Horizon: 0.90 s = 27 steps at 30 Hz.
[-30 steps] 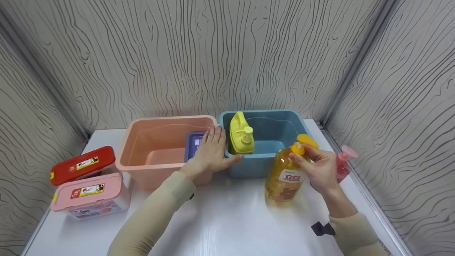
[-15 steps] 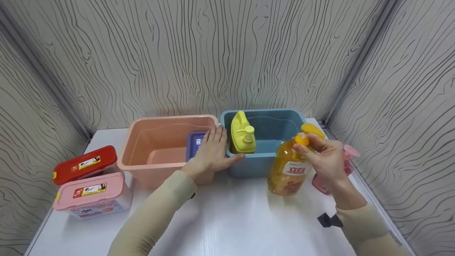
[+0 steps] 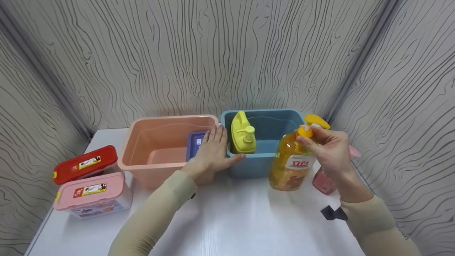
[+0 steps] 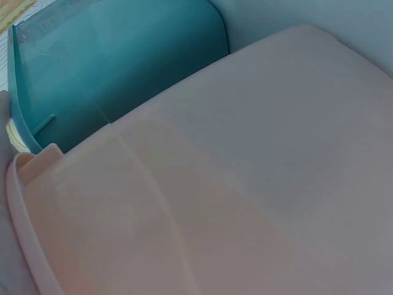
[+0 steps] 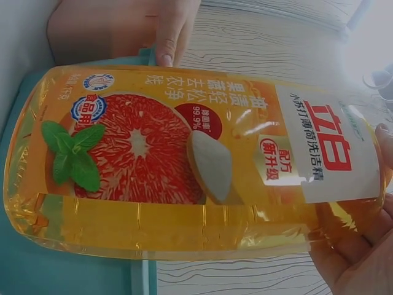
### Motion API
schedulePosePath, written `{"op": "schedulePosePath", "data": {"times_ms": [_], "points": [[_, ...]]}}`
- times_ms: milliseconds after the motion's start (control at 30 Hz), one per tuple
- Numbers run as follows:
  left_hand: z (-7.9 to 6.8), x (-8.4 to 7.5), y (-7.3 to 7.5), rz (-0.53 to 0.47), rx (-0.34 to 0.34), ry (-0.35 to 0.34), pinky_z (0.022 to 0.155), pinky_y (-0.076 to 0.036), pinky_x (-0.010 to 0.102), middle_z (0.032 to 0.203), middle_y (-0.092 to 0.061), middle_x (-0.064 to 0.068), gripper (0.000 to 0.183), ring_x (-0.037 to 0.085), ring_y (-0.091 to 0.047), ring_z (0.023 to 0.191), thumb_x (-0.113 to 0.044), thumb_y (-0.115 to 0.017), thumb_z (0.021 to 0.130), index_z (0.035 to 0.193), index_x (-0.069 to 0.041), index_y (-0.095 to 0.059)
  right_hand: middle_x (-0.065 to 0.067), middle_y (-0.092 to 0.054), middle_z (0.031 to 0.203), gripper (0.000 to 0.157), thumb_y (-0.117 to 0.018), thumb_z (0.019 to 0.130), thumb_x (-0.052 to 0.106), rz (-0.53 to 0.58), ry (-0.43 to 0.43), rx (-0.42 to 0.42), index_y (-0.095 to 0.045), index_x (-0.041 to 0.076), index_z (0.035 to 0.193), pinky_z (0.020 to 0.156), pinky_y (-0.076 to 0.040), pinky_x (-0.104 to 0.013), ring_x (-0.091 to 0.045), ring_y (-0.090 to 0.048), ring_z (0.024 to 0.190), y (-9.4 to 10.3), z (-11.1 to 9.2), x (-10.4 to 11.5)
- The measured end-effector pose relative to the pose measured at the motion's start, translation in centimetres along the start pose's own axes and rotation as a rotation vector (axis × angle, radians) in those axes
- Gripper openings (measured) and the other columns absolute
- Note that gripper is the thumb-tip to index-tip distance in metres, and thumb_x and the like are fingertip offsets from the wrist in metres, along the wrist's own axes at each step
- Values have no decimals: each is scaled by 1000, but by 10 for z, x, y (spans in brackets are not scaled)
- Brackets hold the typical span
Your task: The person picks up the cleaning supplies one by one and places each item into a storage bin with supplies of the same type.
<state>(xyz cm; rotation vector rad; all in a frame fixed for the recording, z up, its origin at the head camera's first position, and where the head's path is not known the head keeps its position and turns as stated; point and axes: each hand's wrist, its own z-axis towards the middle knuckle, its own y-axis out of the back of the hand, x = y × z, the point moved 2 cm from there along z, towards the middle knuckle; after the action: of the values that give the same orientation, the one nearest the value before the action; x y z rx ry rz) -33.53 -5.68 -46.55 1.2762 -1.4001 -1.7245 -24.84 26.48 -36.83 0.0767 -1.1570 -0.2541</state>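
Observation:
My right hand [image 3: 328,147] grips the neck of a dish soap pump bottle [image 3: 289,170], just under its yellow pump head. The amber bottle is tilted and held in front of the blue bin's right side; its grapefruit label fills the right wrist view. My left hand [image 3: 209,151] rests flat with fingers straight over the adjoining rims of the pink bin [image 3: 142,166] and the blue bin [image 3: 245,166]. Inside the blue bin a yellow pump jug [image 3: 241,137] stands at the left. A purple-lidded box [image 3: 193,145] lies in the pink bin, partly hidden by my left hand.
A pink pump bottle [image 3: 323,181] stands at the right, partly behind my right hand. At the left are a red-lidded box [image 3: 85,165] and a pink-lidded box [image 3: 92,193]. Patterned walls enclose the white table [image 3: 227,220] at the back and sides.
My right hand has lifted the dish soap bottle upward and slightly to the right. More of the pink pump bottle's base shows now. My left hand stays on the rims.

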Motion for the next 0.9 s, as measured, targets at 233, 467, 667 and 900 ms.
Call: {"op": "schedulePosePath", "data": {"times_ms": [233,467,667,900], "points": [[2,0,0,3,-7,3,148,-3,56,192,-4,18,127,36,1,180,-94,-39,97,180,-2,-7,6,-88,111,35,-83,101,10,15,-3,36,-79,-5,133,97,-67,-23,-13,-82,103,4,10,7],[2,0,0,16,-10,5,148,-4,56,191,-4,19,127,36,2,180,-93,-39,98,180,-2,-6,5,-88,112,36,-84,101,10,51,13,61,-78,-6,133,96,-67,-23,-12,-84,103,6,22,15],[2,-1,0,7,-5,9,148,-2,56,192,-2,18,127,35,1,180,-93,-40,98,180,-1,-6,8,-88,110,34,-83,102,11,26,47,57,-79,-7,131,96,-66,-22,-10,-84,101,6,33,22],[2,0,-1,9,0,4,148,0,55,192,0,18,128,34,2,180,-94,-38,97,180,-2,-5,10,-88,109,40,-83,103,18,-19,39,56,-78,-7,132,98,-65,-18,-10,-82,102,9,44,27]]}}
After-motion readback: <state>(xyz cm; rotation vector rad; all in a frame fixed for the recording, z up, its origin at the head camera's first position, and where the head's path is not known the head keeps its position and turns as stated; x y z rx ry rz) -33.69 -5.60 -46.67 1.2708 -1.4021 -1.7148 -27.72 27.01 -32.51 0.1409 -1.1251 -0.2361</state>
